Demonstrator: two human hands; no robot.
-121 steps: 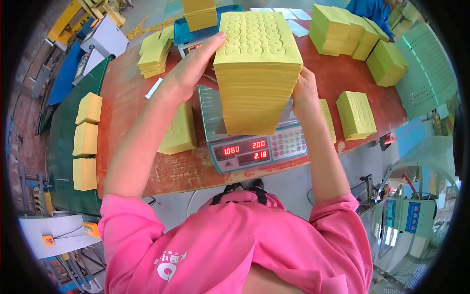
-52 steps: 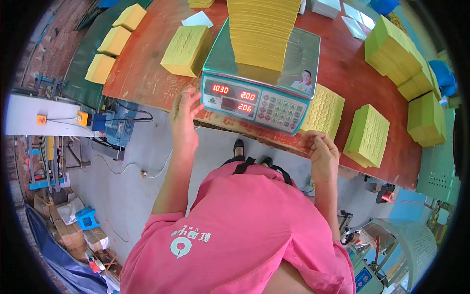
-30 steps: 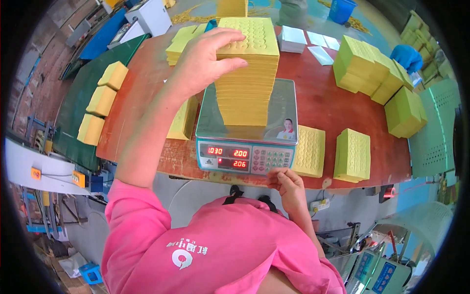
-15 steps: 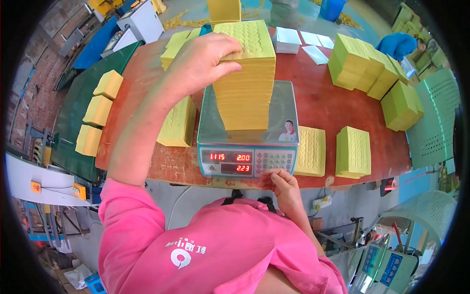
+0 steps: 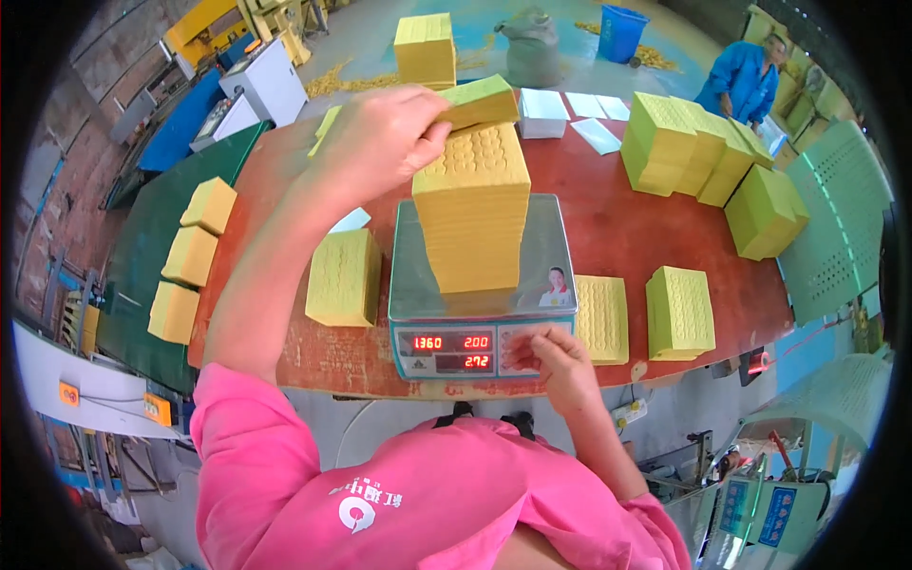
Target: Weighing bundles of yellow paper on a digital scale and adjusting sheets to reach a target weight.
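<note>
A tall stack of yellow embossed paper sheets (image 5: 472,223) stands on the glass-topped digital scale (image 5: 546,237) in front of me. My left hand (image 5: 394,128) grips a thin bundle of the same paper (image 5: 480,102) at its left end, thumb below and fingers above. The bundle sits tilted over the stack's far top edge; whether it still touches the stack I cannot tell. My right hand (image 5: 562,366) is closed in a pinch just over the scale's keypad at its front right, with nothing visible between the fingertips. Red digits glow on the scale's front.
More yellow paper blocks stand left (image 5: 344,277) and right (image 5: 680,313) of the scale. Larger stacks (image 5: 665,142) fill the far right, near a person in blue (image 5: 739,81). White sheets (image 5: 543,114) lie at the back. Three blocks (image 5: 190,255) rest on the green surface at left.
The top bundle now tilts up in my left hand, where the stack's top was flat. The scale's red digits read differently. My view has shifted, and the person in blue has straightened up.
</note>
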